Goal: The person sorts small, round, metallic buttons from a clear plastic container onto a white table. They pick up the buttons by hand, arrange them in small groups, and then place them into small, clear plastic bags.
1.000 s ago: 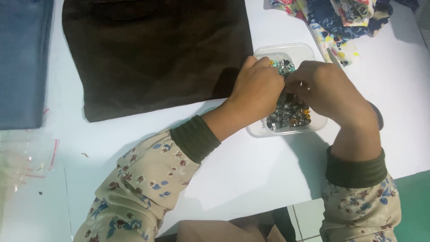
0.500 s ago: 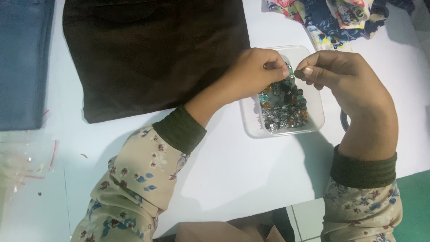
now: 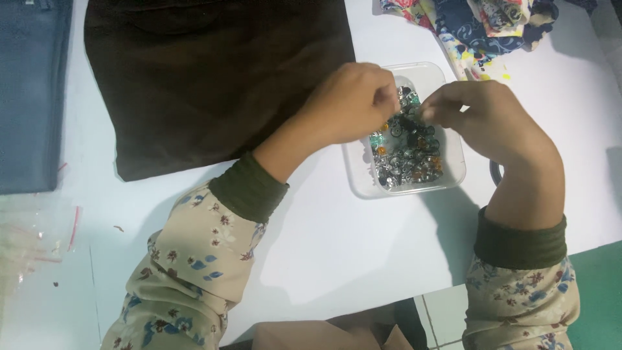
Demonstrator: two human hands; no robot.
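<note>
At the far left edge, a blue denim piece [image 3: 29, 91] lies flat on the white table [image 3: 337, 246], with clear plastic bags [image 3: 29, 240] below it near the table's front edge. Next to the denim, a dark brown cloth [image 3: 214, 78] is spread flat; its position matches the earlier frames.

The left hand [image 3: 346, 104] reaches across the lower right corner of the brown cloth to the clear plastic tray [image 3: 453, 162]. Its fingers are curled inward, with the tips bunched at the tray's upper left area. Whether they pinch a bead cannot be told, as the fingertips are turned away from the camera. Compared with the frame half a second earlier, this hand sits slightly lower over the tray, and the forearm angle is little changed.

The tray stands on the table just right of the brown cloth. It holds mixed beads [image 3: 408, 162] in silver, green, orange and dark tones, gathered in the tray's middle and lower part. The tray has not shifted between frames.

The right hand [image 3: 492, 123] hovers over the tray's upper right area, fingers bent, thumb and forefinger drawn close together just above the beads. A small item may be pinched there, but it is too small to confirm. One second ago this hand covered most of the tray; it now leaves the bead pile exposed. The two hands' fingertips are near each other, almost touching.

Beyond the tray, at the upper right, lies crumpled floral fabric [image 3: 479, 19].
</note>
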